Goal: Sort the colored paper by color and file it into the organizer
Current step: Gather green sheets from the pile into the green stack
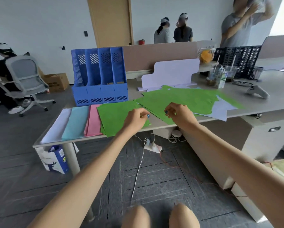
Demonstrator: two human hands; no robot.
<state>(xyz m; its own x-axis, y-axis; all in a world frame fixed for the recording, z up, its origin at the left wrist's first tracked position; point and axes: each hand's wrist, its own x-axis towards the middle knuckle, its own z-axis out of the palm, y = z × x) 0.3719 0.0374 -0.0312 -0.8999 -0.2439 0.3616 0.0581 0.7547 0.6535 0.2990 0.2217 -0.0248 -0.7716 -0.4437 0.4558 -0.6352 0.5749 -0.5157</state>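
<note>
Four sorted piles lie side by side along the near left of the pale grey bench (261, 96): a white paper stack (56, 127), a light blue paper stack (75, 122), a pink paper stack (94, 120) and a green paper stack (115, 119). Each has its long axis running from the bench's front edge toward the blue plastic four-slot organizer (100, 76) just behind. That probably lets each pile be lifted and slid straight into a slot. The organizer stands upright with its low front facing the person, and the slots show no coloured paper.

To the right, the loose green sheets (179, 97) are fanned out crookedly. Their long edges point diagonally toward the far right, and pale lavender sheets (220, 111) show underneath them. This looks like the unsorted remainder, mostly green by now.

The left hand (136, 119) rests at the right edge of the green paper stack with thumb and forefinger pressed together, seemingly pinching a sheet's edge to square it on the pile. The right hand (179, 114) hovers over the near edge of the loose green sheets with its fingers curled. Whether it actually grasps one cannot be told.

A white cut-out board (170, 71) stands behind the loose sheets.
</note>
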